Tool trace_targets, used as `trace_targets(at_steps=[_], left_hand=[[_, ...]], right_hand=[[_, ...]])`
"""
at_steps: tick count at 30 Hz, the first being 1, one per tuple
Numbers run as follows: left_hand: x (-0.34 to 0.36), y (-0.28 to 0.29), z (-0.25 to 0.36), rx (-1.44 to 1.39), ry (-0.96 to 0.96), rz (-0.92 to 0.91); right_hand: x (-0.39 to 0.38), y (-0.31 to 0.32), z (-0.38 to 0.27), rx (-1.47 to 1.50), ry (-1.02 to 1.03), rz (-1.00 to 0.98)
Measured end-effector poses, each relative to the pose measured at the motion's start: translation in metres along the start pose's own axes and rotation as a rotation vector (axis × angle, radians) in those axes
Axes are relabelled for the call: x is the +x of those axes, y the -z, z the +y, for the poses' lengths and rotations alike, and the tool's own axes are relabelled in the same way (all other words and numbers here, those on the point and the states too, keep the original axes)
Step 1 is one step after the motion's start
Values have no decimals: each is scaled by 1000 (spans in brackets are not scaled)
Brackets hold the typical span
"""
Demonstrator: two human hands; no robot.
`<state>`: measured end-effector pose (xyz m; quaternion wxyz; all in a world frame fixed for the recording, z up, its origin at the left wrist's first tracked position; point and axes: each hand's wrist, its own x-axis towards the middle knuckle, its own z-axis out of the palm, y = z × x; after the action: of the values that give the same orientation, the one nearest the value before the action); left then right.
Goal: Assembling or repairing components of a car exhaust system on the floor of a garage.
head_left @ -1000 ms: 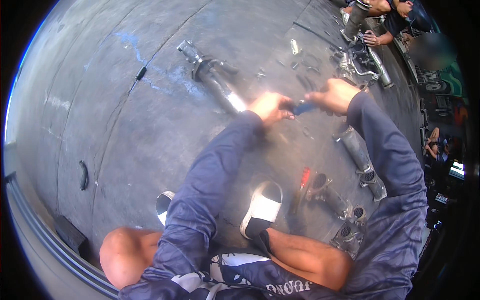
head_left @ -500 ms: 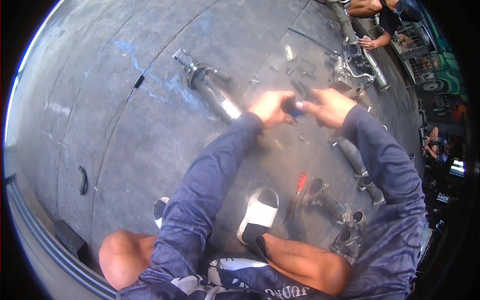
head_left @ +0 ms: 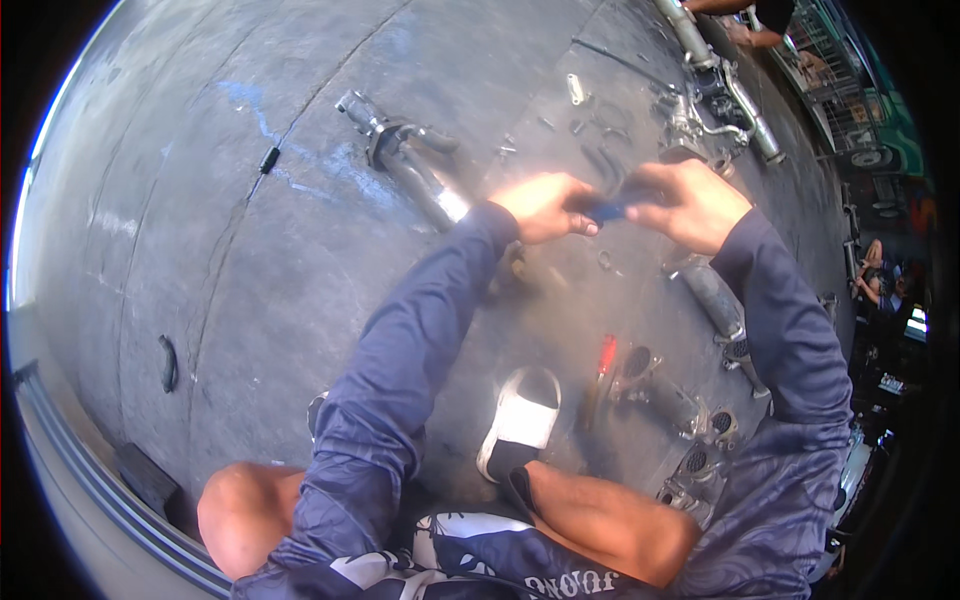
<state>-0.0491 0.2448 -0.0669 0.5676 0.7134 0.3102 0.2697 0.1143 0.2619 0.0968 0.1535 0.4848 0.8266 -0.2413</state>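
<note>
Out in front of me, above the floor, a small dark blue piece [head_left: 607, 212] is between my two hands; it is smeared, and its kind cannot be made out. My left hand [head_left: 545, 208] is closed on its left end with thumb and fingers. My right hand [head_left: 690, 205] has its fingers curled and its thumb at the piece's right end; motion blurs the fingertips. Under my left wrist lies a long metal pipe assembly [head_left: 425, 180] with a flange. Just beyond my hands are black curved hose pieces [head_left: 600, 165] on the floor.
A red-handled tool [head_left: 607, 355] lies right of my white sandal [head_left: 525, 410]. Several metal pipe parts [head_left: 705, 295] run down the right side. A thin rod [head_left: 625, 65] and a larger metal assembly [head_left: 715, 110] lie far right, near another person's arm [head_left: 755, 37].
My right hand has shifted slightly right and my hands are a little farther apart, with more of the blue piece showing. The other person at the far right has moved farther out of view.
</note>
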Motion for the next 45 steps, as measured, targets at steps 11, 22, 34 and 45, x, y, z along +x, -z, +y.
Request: trace_targets(at_steps=[11, 22, 34, 45], left_hand=[[-10, -6, 0, 177, 28, 45], [-11, -12, -4, 183, 41, 86], [-12, -14, -10, 158, 23, 105], [-8, -18, -19, 145, 62, 64]], right_hand=[[1, -58, 5, 175, -102, 533], [3, -68, 3, 176, -105, 635], [5, -68, 3, 128, -118, 626], [9, -63, 6, 13, -234, 549]])
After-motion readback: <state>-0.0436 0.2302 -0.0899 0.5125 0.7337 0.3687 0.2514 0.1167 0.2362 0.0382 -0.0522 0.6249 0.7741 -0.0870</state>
